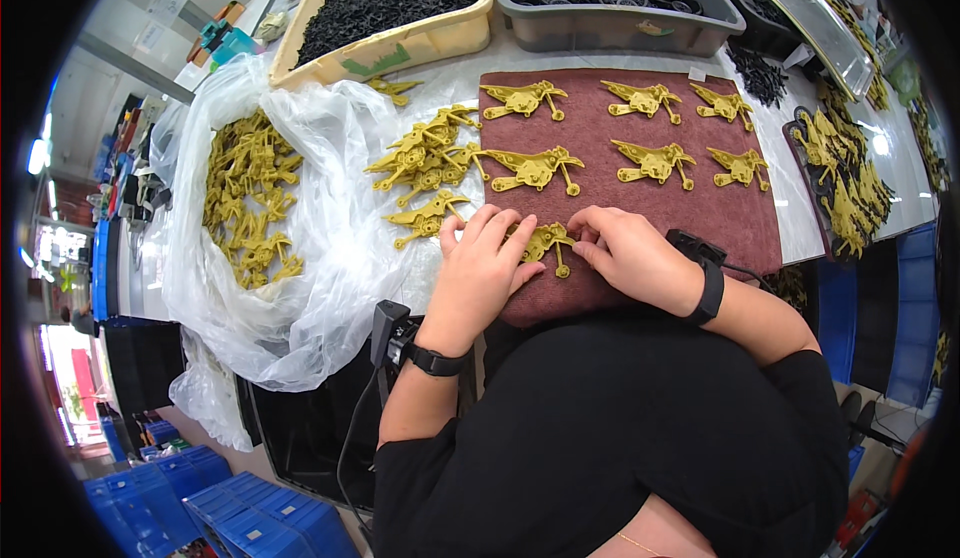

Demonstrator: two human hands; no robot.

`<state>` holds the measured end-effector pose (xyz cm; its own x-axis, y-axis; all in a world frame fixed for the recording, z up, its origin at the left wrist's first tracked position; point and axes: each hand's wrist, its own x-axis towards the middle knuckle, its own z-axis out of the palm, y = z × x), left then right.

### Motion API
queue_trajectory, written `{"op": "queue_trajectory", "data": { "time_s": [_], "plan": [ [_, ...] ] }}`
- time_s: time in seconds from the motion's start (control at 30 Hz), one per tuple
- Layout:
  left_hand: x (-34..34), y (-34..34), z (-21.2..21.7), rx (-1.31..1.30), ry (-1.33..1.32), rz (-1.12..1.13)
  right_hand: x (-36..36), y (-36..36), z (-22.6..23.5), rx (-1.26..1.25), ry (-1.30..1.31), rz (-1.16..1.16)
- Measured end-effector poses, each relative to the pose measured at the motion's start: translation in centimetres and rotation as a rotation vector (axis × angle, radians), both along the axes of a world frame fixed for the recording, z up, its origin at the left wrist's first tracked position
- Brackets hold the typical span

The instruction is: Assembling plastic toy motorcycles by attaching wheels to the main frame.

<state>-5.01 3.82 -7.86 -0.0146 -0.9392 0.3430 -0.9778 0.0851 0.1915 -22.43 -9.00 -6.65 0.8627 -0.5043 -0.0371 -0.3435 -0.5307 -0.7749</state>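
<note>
Hands (480,268) (630,253) pinch yellow part (545,241) at mat (700,213) edge (near side).

A yellow plastic bin (385,56) heaped with small black parts stands at the back of the white table (800,213), and beside it a grey plastic bin (620,28) holds round black wheel-like pieces. A clear plastic tray (820,23) leans over the dark bins at the far right, with a loose scatter of small black parts (757,73) lying on the table just below it. At the left, a crumpled clear plastic bag (300,288) spills over the table edge, with many mustard-yellow moulded pieces (250,198) inside it. Blue plastic crates (240,508) are stacked on the floor at lower left.
</note>
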Motion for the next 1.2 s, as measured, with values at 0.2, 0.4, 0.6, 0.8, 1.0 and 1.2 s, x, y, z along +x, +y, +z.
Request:
{"op": "queue_trajectory", "data": {
  "time_s": [0.2,0.4,0.6,0.8,1.0,1.2],
  "plan": [
    [-1.3,-0.2,-1.3,-0.121,0.005,-0.004,-0.4,-0.1,0.3,0.022,0.019,-0.009],
    [-0.8,-0.8,-0.8,-0.217,0.037,0.015,-0.5,-0.1,0.2,0.006,0.012,0.025],
    [-0.6,-1.1,0.6,-0.152,0.115,0.052,-0.3,-0.1,0.4,0.138,-0.061,-0.147],
    [-0.9,-1.1,-0.5,-0.217,0.085,0.106,-0.5,0.2,1.1,-0.029,-0.026,-0.008],
    [11.8,5.0,0.9,-0.191,-0.078,0.740,-0.5,0.0,1.1,-0.039,-0.043,-0.013],
    [14.6,9.1,3.9,0.518,-0.151,1.259,-0.4,0.1,1.4,-0.042,-0.058,-0.003]
  ]
}}
